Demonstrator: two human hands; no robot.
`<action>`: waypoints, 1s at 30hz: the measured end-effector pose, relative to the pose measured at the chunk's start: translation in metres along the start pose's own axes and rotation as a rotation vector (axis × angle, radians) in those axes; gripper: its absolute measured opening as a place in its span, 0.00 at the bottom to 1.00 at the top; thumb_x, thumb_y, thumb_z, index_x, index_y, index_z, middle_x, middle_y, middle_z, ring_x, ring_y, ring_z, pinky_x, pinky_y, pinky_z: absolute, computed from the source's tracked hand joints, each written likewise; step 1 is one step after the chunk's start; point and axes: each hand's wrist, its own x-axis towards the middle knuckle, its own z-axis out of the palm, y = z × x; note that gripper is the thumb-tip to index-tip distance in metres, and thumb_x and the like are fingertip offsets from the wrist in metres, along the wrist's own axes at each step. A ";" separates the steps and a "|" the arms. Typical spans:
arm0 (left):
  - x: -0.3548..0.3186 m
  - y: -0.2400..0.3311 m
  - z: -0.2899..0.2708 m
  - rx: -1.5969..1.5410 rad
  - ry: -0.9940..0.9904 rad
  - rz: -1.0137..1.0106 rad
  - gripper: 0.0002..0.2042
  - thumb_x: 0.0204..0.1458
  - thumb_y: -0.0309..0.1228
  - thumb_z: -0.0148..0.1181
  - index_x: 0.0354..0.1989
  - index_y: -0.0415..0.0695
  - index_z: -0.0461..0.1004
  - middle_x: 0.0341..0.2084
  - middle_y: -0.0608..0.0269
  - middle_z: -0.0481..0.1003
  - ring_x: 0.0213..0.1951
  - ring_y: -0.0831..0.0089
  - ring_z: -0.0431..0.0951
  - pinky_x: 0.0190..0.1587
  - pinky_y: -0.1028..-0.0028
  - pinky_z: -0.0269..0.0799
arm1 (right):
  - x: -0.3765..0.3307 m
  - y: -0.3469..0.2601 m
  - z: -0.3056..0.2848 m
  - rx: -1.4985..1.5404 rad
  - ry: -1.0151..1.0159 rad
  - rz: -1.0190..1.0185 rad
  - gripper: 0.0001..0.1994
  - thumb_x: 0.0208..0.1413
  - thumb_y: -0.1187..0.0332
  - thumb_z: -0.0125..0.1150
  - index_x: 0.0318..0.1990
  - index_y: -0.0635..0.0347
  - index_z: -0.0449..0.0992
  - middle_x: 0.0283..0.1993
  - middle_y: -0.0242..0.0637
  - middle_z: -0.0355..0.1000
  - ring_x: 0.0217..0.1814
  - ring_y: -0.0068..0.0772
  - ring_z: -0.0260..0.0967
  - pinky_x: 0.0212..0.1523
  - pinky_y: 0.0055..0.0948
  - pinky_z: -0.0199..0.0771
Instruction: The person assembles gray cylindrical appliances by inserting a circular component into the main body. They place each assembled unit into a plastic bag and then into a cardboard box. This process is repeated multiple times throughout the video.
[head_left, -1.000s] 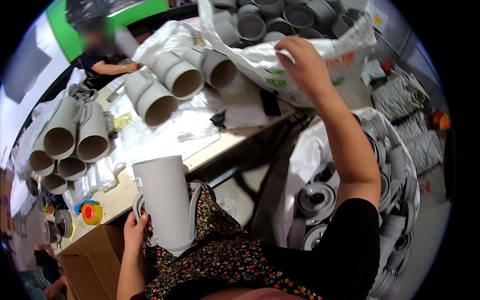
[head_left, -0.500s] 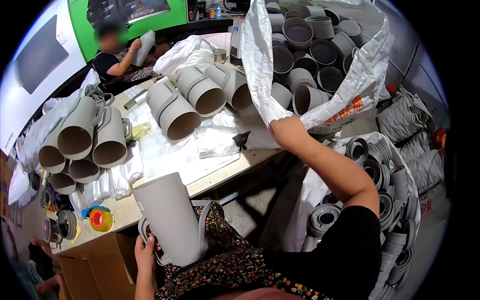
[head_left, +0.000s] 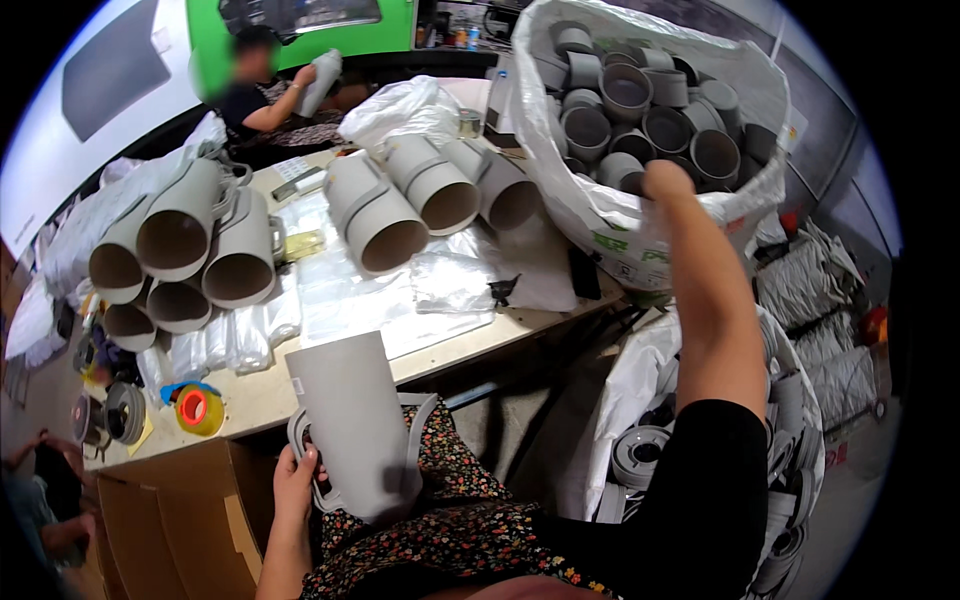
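Grey jug (head_left: 355,440) gripped by left hand (head_left: 297,480) on lap
Right hand (head_left: 668,182) reaches into sack (head_left: 600,215), fingers hidden; the sack could tip, spilling jugs off the desk (head_left: 260,395)

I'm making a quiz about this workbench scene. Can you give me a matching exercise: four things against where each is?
Things:
1 left hand
2 right hand
3 tape roll
4 cardboard box

Places:
A at the white sack's rim
B on the table edge
C holding the grey jug on the lap
D below the table, lower left

Pairs: 1-C, 2-A, 3-B, 4-D
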 end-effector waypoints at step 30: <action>-0.048 0.041 -0.034 0.415 -0.864 -0.148 0.49 0.42 0.61 0.56 0.65 0.39 0.46 0.61 0.53 0.54 0.63 0.64 0.51 0.63 0.67 0.44 | -0.432 -0.255 0.049 1.677 -1.110 -0.564 0.18 0.55 0.70 0.53 0.53 0.66 0.66 0.49 0.39 0.69 0.50 0.31 0.66 0.52 0.28 0.64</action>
